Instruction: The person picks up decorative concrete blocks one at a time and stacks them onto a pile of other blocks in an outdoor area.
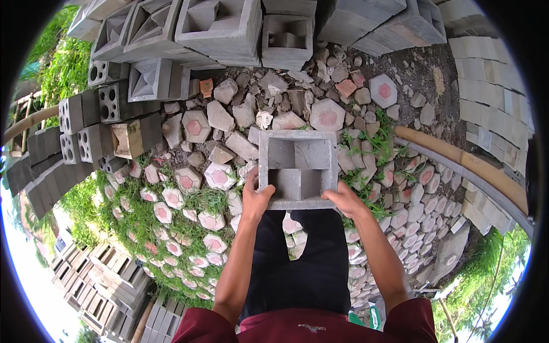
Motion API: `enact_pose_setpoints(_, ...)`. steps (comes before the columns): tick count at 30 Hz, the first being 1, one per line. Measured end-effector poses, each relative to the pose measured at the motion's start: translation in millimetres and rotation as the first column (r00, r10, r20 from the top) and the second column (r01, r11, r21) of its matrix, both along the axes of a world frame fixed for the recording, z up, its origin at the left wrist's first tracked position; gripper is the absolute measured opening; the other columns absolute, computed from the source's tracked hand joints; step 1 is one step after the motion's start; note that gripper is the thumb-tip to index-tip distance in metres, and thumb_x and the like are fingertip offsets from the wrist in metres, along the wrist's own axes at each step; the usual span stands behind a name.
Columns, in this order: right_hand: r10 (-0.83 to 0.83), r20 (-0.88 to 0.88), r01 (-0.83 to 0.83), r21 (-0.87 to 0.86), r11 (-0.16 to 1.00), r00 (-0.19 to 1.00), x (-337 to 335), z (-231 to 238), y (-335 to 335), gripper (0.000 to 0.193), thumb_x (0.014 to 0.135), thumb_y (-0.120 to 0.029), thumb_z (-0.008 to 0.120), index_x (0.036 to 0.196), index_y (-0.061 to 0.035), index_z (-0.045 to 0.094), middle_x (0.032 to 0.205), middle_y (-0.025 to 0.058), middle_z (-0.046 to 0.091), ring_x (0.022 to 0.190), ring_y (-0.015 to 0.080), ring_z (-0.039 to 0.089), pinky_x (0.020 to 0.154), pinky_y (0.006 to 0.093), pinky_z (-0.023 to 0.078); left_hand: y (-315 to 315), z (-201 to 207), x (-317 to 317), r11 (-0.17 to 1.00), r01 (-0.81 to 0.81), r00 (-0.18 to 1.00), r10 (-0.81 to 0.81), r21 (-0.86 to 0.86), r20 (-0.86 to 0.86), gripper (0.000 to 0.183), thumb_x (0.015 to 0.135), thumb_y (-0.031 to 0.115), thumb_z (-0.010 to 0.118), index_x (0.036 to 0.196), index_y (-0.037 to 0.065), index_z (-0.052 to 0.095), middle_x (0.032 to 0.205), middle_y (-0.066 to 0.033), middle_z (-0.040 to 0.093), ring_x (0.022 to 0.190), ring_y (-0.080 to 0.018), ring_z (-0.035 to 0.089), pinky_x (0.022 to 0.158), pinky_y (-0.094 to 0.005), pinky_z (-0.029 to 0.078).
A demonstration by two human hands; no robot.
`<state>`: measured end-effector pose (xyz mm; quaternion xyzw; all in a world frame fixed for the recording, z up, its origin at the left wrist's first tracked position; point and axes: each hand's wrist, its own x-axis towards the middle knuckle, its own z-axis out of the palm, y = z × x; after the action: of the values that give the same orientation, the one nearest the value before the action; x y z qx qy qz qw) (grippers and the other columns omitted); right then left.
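Note:
A square grey concrete ventilation block (298, 204) with slanted inner partitions is held up in front of my thighs. My left hand (257, 194) grips its lower left side, the thumb lying on the near rim. On the lower right corner my right hand (345, 199) holds it the same way, thumb on the rim. The fingers under and behind the block are mostly hidden. Beyond it lies broken stone rubble (273, 81), and similar ventilation blocks (220, 34) are stacked at the far side.
Round-holed blocks (70, 117) stand in rows at the left. Rows of pale grey blocks (486, 68) line the right, near a bamboo pole (466, 163). Uneven hexagonal pavers (218, 175) with grass between them cover the ground. More stacked blocks (103, 274) stand at lower left.

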<state>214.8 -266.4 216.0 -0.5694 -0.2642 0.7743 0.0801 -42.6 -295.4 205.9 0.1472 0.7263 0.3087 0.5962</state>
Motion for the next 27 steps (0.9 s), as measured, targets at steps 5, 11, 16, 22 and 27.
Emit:
enact_pose_setpoints(5,-0.052,0.135,0.043,0.07,0.997,0.99,-18.8,-24.8,35.6,0.038,0.08,-0.01,0.055,0.116,0.0046,0.052,0.097,0.0094,0.06,0.088,0.0177,0.055,0.081,0.0319,0.044,49.4,-30.2,-15.9,0.999,0.048,0.998,-0.049,0.018,0.037,0.054,0.07,0.004,0.062,0.123,-0.005,0.05,0.099,-0.0113,0.061,0.086,-0.0161,0.056,0.078,-0.0283,0.045)
enact_pose_setpoints(11,0.124,0.375,-0.198,0.166,0.966,0.919,-33.3,-40.7,86.9,0.044,0.078,-0.02,0.057,0.114,0.0056,0.054,0.1,0.019,0.063,0.092,0.0291,0.06,0.083,0.0375,0.046,91.9,-46.3,-29.3,0.999,0.025,0.997,-0.023,-0.026,0.075,0.044,0.073,0.004,0.059,0.116,-0.003,0.053,0.088,-0.0058,0.059,0.075,-0.013,0.051,0.069,-0.0264,0.041)
enact_pose_setpoints(16,0.223,0.483,-0.353,0.196,0.915,0.847,-35.6,-53.3,116.2,0.049,0.076,-0.027,0.059,0.111,0.0075,0.056,0.099,0.0287,0.064,0.097,0.0431,0.062,0.085,0.0429,0.048,124.1,-52.1,-32.2,0.985,0.019,0.997,-0.005,-0.171,0.081,0.049,0.072,0.009,0.064,0.118,-0.003,0.054,0.088,-0.0058,0.058,0.08,-0.014,0.051,0.074,-0.0274,0.041)
enact_pose_setpoints(22,0.06,0.451,-0.224,0.321,0.92,0.891,-20.9,-103.2,143.8,0.043,0.075,-0.021,0.061,0.105,0.0082,0.058,0.096,0.0256,0.066,0.095,0.0374,0.065,0.084,0.0407,0.049,138.4,-77.6,18.8,0.916,-0.336,0.929,0.284,-0.22,-0.239,0.08,0.077,0.027,0.077,0.137,-0.001,0.032,0.126,-0.0178,0.049,0.113,-0.027,0.051,0.086,-0.0366,0.049)
enact_pose_setpoints(27,0.082,0.404,-0.227,0.326,0.918,0.911,-8.6,-133.5,212.2,0.038,0.075,-0.018,0.06,0.107,0.0042,0.059,0.095,0.0217,0.067,0.092,0.0333,0.065,0.081,0.0381,0.049,212.4,-100.3,64.3,0.833,-0.531,0.845,0.535,-0.152,-0.02,0.052,0.081,0.017,0.068,0.126,0.004,0.043,0.113,-0.0108,0.054,0.099,-0.0239,0.057,0.063,-0.0397,0.058)
